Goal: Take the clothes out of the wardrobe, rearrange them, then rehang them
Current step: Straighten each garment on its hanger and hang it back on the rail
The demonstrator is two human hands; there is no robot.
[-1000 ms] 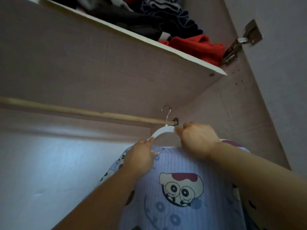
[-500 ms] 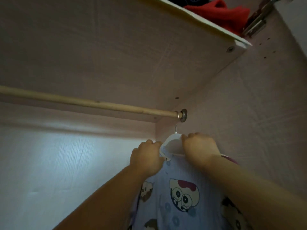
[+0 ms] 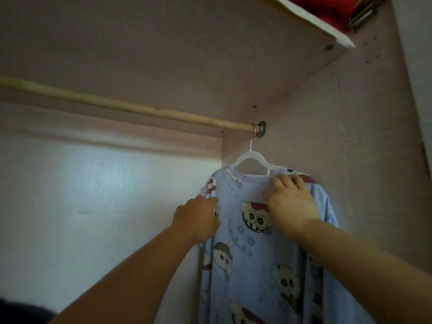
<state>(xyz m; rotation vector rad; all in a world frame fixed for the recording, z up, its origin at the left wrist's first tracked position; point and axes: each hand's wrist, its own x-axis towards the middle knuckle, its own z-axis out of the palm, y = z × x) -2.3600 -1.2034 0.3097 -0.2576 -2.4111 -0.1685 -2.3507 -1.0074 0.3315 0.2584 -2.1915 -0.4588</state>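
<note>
Hanging lengthwise down, front outward, shirt gripped by left hand, right hand spread flat.

The wardrobe is pale pinkish wood-grain board. A shelf fills the upper frame, with a wooden rod beneath it. Light brightens the back panel at left.

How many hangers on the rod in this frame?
1. The white hanger hooks over the right end of the wooden rod, beside the side wall, carrying the blue cartoon-print shirt. The rod's left part runs out of frame, so more may be hidden.
</note>
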